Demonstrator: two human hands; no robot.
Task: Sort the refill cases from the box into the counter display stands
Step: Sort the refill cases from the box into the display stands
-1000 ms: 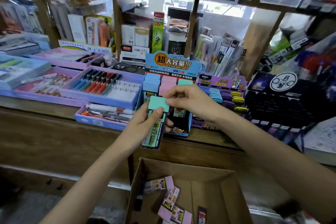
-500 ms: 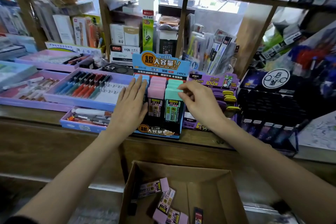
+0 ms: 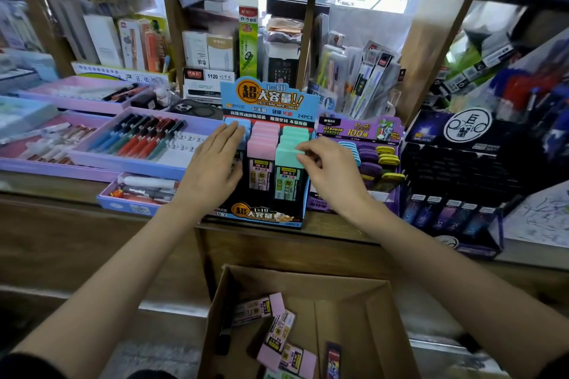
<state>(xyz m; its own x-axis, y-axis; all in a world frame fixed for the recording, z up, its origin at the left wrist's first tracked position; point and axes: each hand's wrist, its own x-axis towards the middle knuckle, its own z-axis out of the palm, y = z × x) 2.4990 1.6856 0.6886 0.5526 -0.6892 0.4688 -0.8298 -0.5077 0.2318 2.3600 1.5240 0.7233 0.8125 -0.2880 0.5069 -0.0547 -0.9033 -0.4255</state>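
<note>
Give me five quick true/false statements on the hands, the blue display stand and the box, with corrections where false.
1. The left hand lies flat and open against the left side of the blue display stand. True.
2. The right hand holds a pink-capped case above the cardboard box. False: its fingertips touch the front green-capped case in the stand.
3. The stand's middle column holds pink-capped cases. True.
4. The cardboard box is empty. False: several loose pink cases lie inside.
5. The cardboard box sits on the counter beside the stand. False: it sits below the counter's front edge.
</note>
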